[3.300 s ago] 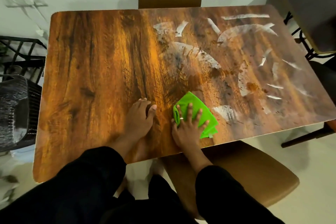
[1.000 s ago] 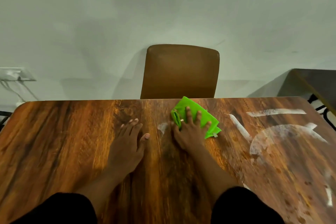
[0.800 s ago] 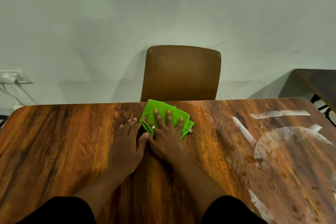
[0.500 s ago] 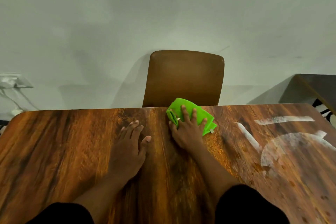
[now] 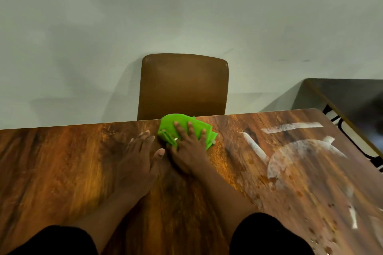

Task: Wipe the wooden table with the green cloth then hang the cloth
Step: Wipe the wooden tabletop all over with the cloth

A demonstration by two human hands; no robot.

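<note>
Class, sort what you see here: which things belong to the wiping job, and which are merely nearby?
Part of the job:
green cloth
wooden table
white smears
right hand pressing the cloth
left hand flat on the table

Merely nearby:
brown chair
dark table

No legible text, labels, brand marks or nos. anywhere in view; white smears on tabletop (image 5: 290,172) are residue streaks, not lettering

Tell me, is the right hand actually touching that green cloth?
Touching. The head view shows the right hand spread flat on the green cloth, fingers pressing it against the wooden table.
</note>
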